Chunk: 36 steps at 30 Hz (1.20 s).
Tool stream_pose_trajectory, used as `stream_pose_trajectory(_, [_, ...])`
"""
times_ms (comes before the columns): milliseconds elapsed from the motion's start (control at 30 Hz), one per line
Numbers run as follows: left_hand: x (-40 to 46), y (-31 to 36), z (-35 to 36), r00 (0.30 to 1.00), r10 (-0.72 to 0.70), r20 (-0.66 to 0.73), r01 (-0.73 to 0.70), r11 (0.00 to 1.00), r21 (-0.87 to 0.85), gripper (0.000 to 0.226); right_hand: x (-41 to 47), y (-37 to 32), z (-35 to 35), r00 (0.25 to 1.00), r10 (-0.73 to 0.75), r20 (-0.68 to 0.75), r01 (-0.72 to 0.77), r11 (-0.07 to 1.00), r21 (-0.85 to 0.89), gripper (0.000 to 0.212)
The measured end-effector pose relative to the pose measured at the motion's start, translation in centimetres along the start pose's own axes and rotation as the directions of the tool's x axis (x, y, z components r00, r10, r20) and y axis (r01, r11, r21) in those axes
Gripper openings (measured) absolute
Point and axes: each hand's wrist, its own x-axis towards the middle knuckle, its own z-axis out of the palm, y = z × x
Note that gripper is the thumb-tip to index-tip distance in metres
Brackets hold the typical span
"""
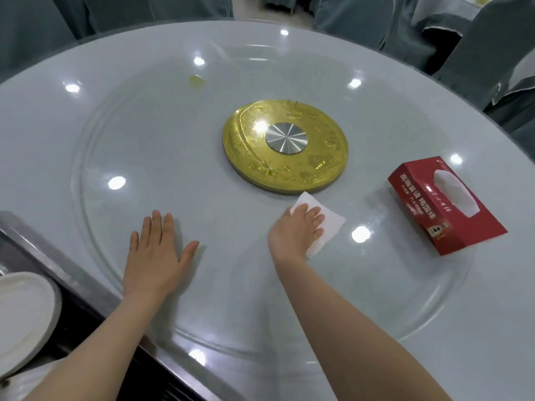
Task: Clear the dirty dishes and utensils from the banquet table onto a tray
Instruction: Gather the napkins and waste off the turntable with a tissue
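Note:
My right hand (298,230) presses a white paper tissue (324,227) flat on the glass turntable (144,157), just in front of the round gold hub (285,146). My left hand (156,256) lies flat with straight, spread fingers on the glass, to the left of the right hand, and holds nothing. A white plate (23,316) sits at the lower left, below the table's edge, on what looks like a metal cart (34,247). No dishes or utensils show on the table.
A red tissue box (445,204) stands on the turntable to the right of my right hand. A small yellowish spot (196,81) marks the glass at the far side. Chairs in grey covers (492,53) ring the table's far edge.

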Motion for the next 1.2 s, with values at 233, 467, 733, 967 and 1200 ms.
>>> stream_pose_trajectory(233, [-0.4, 0.4, -0.4, 1.000, -0.003, 0.011, 0.003, 1.000, 0.001, 0.091, 0.6, -2.8, 1.6, 1.000, -0.007, 0.018, 0.006, 0.999, 0.031, 0.054])
stream_pose_trajectory(467, [-0.9, 0.9, -0.7, 1.000, -0.009, -0.013, 0.008, 0.998, -0.059, 0.080, 4.0, -5.2, 2.0, 0.995, -0.101, 0.027, 0.097, 0.989, 0.110, 0.051])
stream_pose_trajectory(733, [-2.7, 2.7, -0.3, 0.999, -0.034, -0.030, 0.031, 0.995, -0.092, 0.079, 8.2, -7.7, 2.1, 0.903, -0.424, 0.075, 0.426, 0.904, -0.024, 0.041])
stream_pose_trajectory(967, [-4.6, 4.2, -1.1, 1.000, 0.004, 0.010, -0.003, 0.997, -0.074, 0.078, 7.0, -3.0, -0.9, 0.783, -0.580, 0.224, 0.586, 0.809, 0.046, 0.045])
stream_pose_trajectory(1200, [-7.9, 7.0, -2.1, 0.991, 0.086, 0.100, -0.080, 0.995, -0.066, 0.070, 3.4, 2.1, -3.2, 0.738, -0.639, 0.216, 0.641, 0.764, 0.069, 0.041])
